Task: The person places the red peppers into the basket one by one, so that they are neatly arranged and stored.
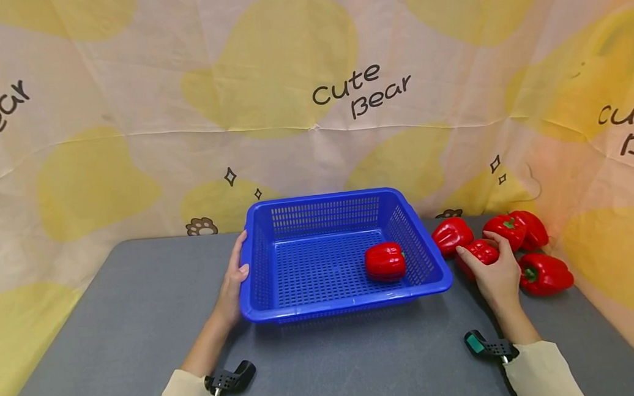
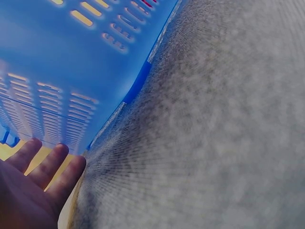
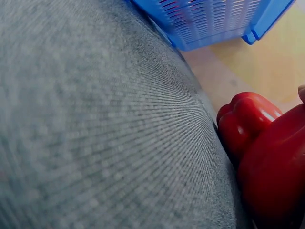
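A blue plastic basket [image 1: 325, 311] with slotted walls stands on the grey table. My left hand [image 1: 229, 290] holds its left rim, thumb over the edge; in the left wrist view the other fingers [image 2: 50, 164] reach against the outer wall. One red bell pepper [image 1: 384, 262] lies inside the basket, toward its right side. To the right of the basket, my right hand [image 1: 498, 276] grips another red bell pepper [image 1: 481, 251] between thumb and fingers. The right wrist view shows this pepper [image 3: 276, 167] large and close, partly cut off by the frame edge.
Several more red bell peppers surround the right hand: one [image 1: 452, 236] beside the basket's right wall, two [image 1: 530, 229] touching behind, and one [image 1: 545, 274] to the right. A patterned cloth [image 1: 287, 89] hangs behind the grey table [image 1: 334, 368].
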`<state>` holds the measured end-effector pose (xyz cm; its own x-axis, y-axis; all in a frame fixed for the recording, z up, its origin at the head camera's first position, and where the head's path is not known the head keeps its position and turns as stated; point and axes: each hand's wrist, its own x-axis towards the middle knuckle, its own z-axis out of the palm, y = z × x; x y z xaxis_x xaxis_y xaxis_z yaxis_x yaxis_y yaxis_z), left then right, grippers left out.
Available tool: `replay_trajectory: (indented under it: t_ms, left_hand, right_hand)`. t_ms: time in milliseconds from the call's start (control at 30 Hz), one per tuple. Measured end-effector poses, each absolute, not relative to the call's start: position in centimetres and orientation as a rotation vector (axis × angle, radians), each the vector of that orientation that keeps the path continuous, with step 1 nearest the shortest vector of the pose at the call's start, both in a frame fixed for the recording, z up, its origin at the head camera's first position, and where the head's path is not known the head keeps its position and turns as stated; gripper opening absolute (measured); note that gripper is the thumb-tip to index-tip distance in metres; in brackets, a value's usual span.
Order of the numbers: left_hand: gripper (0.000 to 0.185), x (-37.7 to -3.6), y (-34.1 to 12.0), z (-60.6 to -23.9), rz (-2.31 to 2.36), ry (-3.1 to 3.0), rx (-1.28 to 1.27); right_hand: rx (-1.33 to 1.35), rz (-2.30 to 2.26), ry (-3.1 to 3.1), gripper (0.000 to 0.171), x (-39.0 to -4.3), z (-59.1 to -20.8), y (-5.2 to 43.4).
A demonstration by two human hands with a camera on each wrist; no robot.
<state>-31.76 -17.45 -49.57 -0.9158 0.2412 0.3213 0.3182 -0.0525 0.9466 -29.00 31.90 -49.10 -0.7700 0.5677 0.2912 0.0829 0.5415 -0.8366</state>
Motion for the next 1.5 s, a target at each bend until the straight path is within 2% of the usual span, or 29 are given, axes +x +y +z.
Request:
replay_trajectory:
  t_ms: [433, 733, 967, 1100, 1200, 1333, 1500]
  left_hand:
    - [0.071, -31.8, -17.4, -49.4, -2.169, -2.114, -0.621]
    - [0.07, -31.8, -17.5, -49.6, -2.182, -2.096, -0.616]
    - [0.07, -31.9, -17.5, -49.6, -2.186, -2.101, -0.618]
    - [0.07, -31.9, -17.4, -49.4, -2.188, -2.101, -0.606]
    - [0.069, -31.9, -17.4, -49.4, -2.196, -2.097, -0.598]
    - [0.069, -31.9, -17.3, -49.3, -2.214, -2.095, -0.608]
    - [0.069, -31.8, -17.3, -49.3, -2.222, -2.084, -0.616]
  right_hand:
    - [-0.52, 1.177, -2.234, 0.072, -29.0, -48.9, 31.6]
    - [-0.465, 1.017, -2.21, 0.058, -28.9, -48.8, 31.4]
    - [-0.4, 1.018, -2.056, 0.037, -28.9, -49.4, 31.5]
    - [-0.35, 0.993, -2.11, 0.031, -29.0, -49.2, 31.5]
    - [-0.381, 1.026, -2.178, 0.034, -28.9, -48.6, 31.6]
    - [-0.412, 1.028, -2.393, 0.047, -28.3, -47.3, 32.3]
    - [-0.261, 0.945, -2.757, 0.065, -27.7, -45.2, 33.9]
